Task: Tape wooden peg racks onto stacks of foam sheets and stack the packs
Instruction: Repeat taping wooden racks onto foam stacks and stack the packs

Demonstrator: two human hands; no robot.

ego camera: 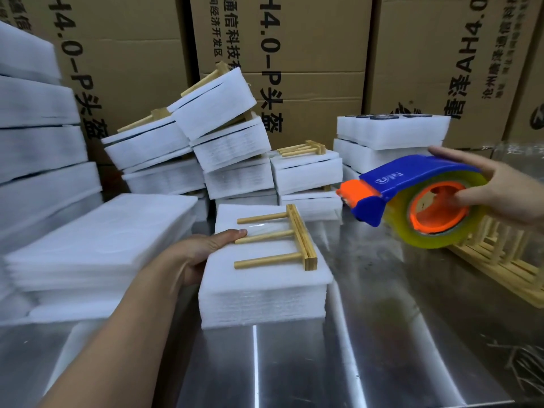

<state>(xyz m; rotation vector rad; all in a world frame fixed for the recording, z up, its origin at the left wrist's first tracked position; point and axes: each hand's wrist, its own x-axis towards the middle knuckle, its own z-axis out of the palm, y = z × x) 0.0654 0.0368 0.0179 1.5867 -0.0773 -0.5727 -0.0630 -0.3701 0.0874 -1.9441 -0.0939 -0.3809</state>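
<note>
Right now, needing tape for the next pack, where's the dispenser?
Head view, right side: the right hand holds the dispenser aloft, right of the foam stack bearing the rack.

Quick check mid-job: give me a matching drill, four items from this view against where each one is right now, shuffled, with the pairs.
Items:
1. tape dispenser
2. wooden peg rack
3. left hand
4. spare peg racks

Places:
A. grips the left edge of the foam stack
B. lying at the right edge of the table
C. held in the right hand, above the table
D. lying on top of the foam stack

Pairs: 1-C, 2-D, 3-A, 4-B.
</note>
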